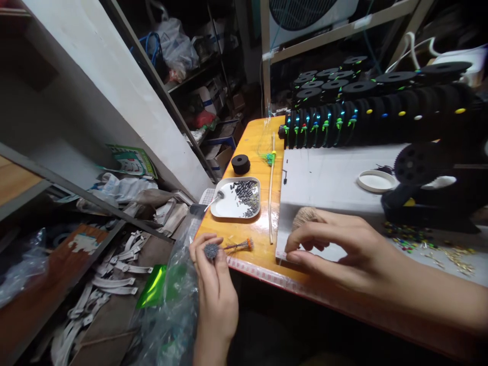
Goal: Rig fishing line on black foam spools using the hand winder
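Observation:
My left hand (215, 284) is closed around a grey bundle (211, 250) with a speckled, rounded end, just off the table's front edge. Beside its fingertips a small bunch of thin brown stalks with orange tips (244, 245) lies over the table; whether it joins the grey bundle I cannot tell. My right hand (335, 246) hovers over the table's front edge, thumb and forefinger pinched together close to a printed measuring tape (263, 273). Anything in that pinch is too small to make out. A beige, ribbed, rounded thing (305, 216) shows behind the right forefinger.
A white tray (223, 212) holds small black and grey pieces and a spoon. Behind it stands a black spool (241, 163); a thin stick (272, 203) lies to the right. Black spools (320, 127) with coloured pins fill a rack. Loose beads (407, 236) lie at right.

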Demonstrator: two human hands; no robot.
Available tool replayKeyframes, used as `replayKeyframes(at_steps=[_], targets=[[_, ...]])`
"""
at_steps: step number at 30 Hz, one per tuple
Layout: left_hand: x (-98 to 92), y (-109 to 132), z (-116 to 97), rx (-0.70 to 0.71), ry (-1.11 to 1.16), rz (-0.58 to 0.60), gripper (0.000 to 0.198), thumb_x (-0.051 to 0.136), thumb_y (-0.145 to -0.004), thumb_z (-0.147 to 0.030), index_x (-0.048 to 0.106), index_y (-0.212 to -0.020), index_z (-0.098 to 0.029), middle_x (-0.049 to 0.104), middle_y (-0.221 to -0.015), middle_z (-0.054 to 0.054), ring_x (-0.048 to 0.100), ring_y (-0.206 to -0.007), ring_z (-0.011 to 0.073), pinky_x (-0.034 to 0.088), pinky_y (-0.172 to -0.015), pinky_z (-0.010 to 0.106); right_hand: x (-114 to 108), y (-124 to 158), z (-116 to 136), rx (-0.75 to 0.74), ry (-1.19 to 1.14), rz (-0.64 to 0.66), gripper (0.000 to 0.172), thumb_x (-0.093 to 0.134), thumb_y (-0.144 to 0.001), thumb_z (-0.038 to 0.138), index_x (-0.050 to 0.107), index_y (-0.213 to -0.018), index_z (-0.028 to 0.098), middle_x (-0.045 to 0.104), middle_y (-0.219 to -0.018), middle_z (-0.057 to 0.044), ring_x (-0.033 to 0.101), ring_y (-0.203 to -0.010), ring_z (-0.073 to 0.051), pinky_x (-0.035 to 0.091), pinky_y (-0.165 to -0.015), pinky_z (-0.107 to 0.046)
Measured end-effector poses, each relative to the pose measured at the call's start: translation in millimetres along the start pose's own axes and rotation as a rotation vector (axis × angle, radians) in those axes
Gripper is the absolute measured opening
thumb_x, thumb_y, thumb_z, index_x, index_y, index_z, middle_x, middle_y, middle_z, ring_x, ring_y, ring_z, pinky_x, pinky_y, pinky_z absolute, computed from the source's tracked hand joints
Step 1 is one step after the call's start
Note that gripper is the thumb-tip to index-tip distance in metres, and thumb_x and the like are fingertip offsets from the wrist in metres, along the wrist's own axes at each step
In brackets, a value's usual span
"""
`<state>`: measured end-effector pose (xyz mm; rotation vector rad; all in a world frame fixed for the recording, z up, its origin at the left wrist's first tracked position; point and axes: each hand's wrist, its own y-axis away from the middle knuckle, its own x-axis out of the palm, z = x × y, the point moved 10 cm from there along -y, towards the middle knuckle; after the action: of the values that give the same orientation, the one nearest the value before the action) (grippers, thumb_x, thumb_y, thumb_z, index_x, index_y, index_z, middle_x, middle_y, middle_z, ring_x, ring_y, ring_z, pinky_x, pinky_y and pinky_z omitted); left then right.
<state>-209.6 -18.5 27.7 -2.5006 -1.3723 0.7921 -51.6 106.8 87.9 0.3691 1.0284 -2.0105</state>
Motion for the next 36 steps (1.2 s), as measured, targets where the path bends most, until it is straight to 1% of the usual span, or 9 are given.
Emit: replayKeyframes(at_steps=[2, 4, 7, 11, 16, 23, 26, 29, 36], targets=[[7.0, 10.8, 2.5, -0.076, 0.174, -0.017, 0.018, 0.044, -0.098, -0.034, 0.057, -0.098, -0.023, 0.052, -0.101, 0.004, 0.054, -0.085, 0.0136, 0.044, -0.080, 0.026, -1.3, -0.1, -0.7, -0.003, -0.040, -0.021, 0.007, 0.063, -0.088, 0.018, 0.069, -0.084, 0.018, 0.059, -0.072, -0.002, 0.054, -0.065, -0.010, 0.044, -0.057, -0.021], [32.8, 24.9, 7.6, -0.211, 0.396, 0.102, 0.024, 0.044, -0.098, -0.037, 0.060, -0.090, -0.020, 0.055, -0.086, 0.002, 0.052, -0.071, 0.0117, 0.045, -0.070, 0.024, -2.4, 0.4, -1.4, 0.000, -0.073, -0.052, 0.007, 0.064, -0.087, 0.017, 0.071, -0.086, 0.018, 0.060, -0.071, -0.001, 0.056, -0.065, -0.009, 0.045, -0.056, -0.019], [76.6, 50.4, 7.3, -0.429, 0.683, 0.304, 0.033, 0.048, -0.095, -0.044, 0.063, -0.083, -0.017, 0.058, -0.069, 0.002, 0.054, -0.063, 0.0126, 0.045, -0.063, 0.024, 1.4, 3.9, -6.5, 0.057, -0.182, -0.077, 0.009, 0.064, -0.087, 0.016, 0.073, -0.088, 0.018, 0.062, -0.073, -0.003, 0.059, -0.063, -0.009, 0.048, -0.052, -0.018], [99.6, 65.8, -2.0, -0.545, 0.790, 0.362, 0.036, 0.054, -0.090, -0.050, 0.064, -0.081, -0.016, 0.059, -0.061, 0.002, 0.053, -0.056, 0.0120, 0.043, -0.056, 0.024, 17.2, 11.8, -20.8, 0.225, -0.548, -0.052, 0.012, 0.061, -0.090, 0.021, 0.072, -0.092, 0.016, 0.059, -0.087, -0.004, 0.062, -0.051, -0.006, 0.053, -0.044, -0.018], [87.5, 64.7, 1.2, -0.496, 0.514, 0.289, 0.041, 0.055, -0.088, -0.054, 0.063, -0.072, -0.017, 0.054, -0.060, 0.001, 0.049, -0.057, 0.0114, 0.040, -0.056, 0.023, 8.3, 8.1, -6.9, 0.087, -0.338, -0.064, 0.011, 0.063, -0.086, 0.013, 0.073, -0.090, 0.016, 0.060, -0.084, -0.005, 0.063, -0.061, -0.008, 0.054, -0.051, -0.018], [78.2, 71.1, 7.2, -0.505, 0.475, 0.181, 0.039, 0.063, -0.083, -0.053, 0.068, -0.101, -0.020, 0.067, -0.103, 0.011, 0.059, -0.105, 0.0254, 0.045, -0.091, 0.032, 11.1, 8.0, -0.8, 0.043, -0.221, -0.023, 0.009, 0.062, -0.083, 0.009, 0.069, -0.084, 0.015, 0.059, -0.079, -0.005, 0.055, -0.071, -0.009, 0.046, -0.052, -0.015], [80.6, 71.4, 7.6, -0.565, 0.730, 0.094, 0.029, 0.065, -0.083, -0.048, 0.064, -0.100, -0.024, 0.064, -0.091, 0.005, 0.061, -0.088, 0.0172, 0.048, -0.080, 0.025, 9.1, 10.3, 0.7, 0.014, -0.177, -0.045, 0.009, 0.062, -0.083, 0.008, 0.068, -0.087, 0.015, 0.058, -0.078, -0.004, 0.053, -0.070, -0.010, 0.045, -0.055, -0.018], [81.0, 64.2, 1.2, -0.525, 0.962, 0.069, 0.018, 0.060, -0.090, -0.041, 0.060, -0.087, -0.023, 0.049, -0.065, -0.004, 0.046, -0.057, 0.0074, 0.043, -0.061, 0.018, 7.1, 10.7, 5.8, -0.056, -0.122, -0.051, 0.013, 0.063, -0.083, 0.007, 0.068, -0.091, 0.016, 0.058, -0.078, -0.004, 0.054, -0.071, -0.011, 0.045, -0.059, -0.020], [72.4, 49.7, -9.1, -0.396, 1.139, 0.141, 0.017, 0.046, -0.098, -0.027, 0.052, -0.083, -0.021, 0.035, -0.058, -0.006, 0.030, -0.052, 0.0068, 0.032, -0.051, 0.017, 4.9, 8.5, 8.0, -0.092, -0.037, -0.054, 0.011, 0.062, -0.085, 0.010, 0.069, -0.092, 0.014, 0.058, -0.081, -0.007, 0.055, -0.073, -0.012, 0.045, -0.060, -0.021]])
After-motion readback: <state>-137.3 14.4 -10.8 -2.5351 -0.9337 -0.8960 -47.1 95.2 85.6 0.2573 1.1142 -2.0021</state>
